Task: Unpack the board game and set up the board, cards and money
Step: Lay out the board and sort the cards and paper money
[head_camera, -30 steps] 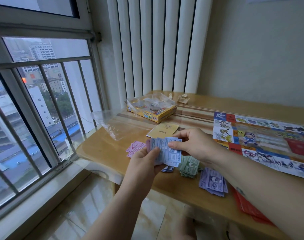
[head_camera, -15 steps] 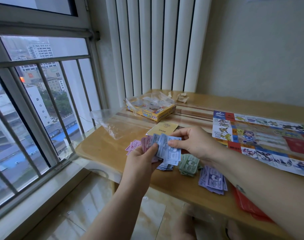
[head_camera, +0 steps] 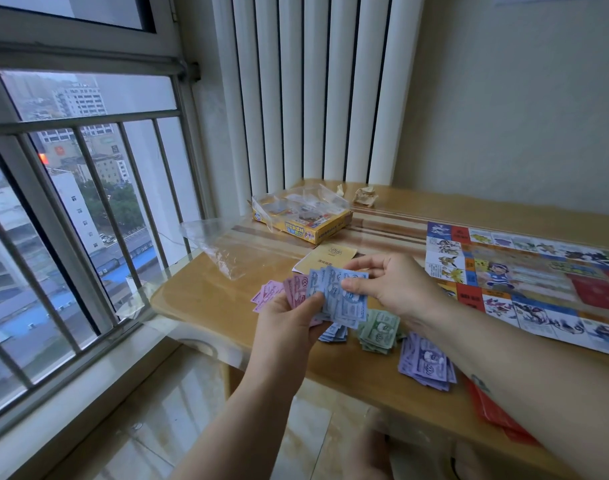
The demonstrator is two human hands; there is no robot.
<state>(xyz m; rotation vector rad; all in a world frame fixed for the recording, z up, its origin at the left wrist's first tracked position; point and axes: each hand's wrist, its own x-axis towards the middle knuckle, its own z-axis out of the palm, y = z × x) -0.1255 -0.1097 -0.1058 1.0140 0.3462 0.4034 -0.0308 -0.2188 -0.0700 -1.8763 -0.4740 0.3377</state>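
- The wooden table (head_camera: 206, 299) stands against a barred window. The board (head_camera: 538, 278) lies flat at its right end and the box (head_camera: 316, 226) sits at the back.
- My left hand (head_camera: 289, 323) grips a fan of notes (head_camera: 330, 296). The thumb presses across the front and the fingers curl behind. Pink notes sit at the fan's left and blue ones at its right.
- My right hand (head_camera: 393, 285) pinches the upper right corner of the front blue note between thumb and forefinger.
- I judge the step to be sorting the money by colour. On the table below lie a pink pile (head_camera: 266, 294), a blue pile (head_camera: 334, 334), a green pile (head_camera: 379, 330) and a purple pile (head_camera: 424, 365), left to right.
- The paper looks thin, so I should rub the corner with my thumb and make sure only one note slides off.
- My left thumb must be firm enough to hold the fan together, yet loose enough to let that note go.
- The blue pile lies right under the fan with the green pile just beside it, so I should set the note down squarely rather than drop it.
- The piles look ragged and the purple one is near the front edge, so squaring them would stop notes slipping off.
- The red cards (head_camera: 490, 407) lie at the edge under my right forearm, which I should lift clear when reaching.
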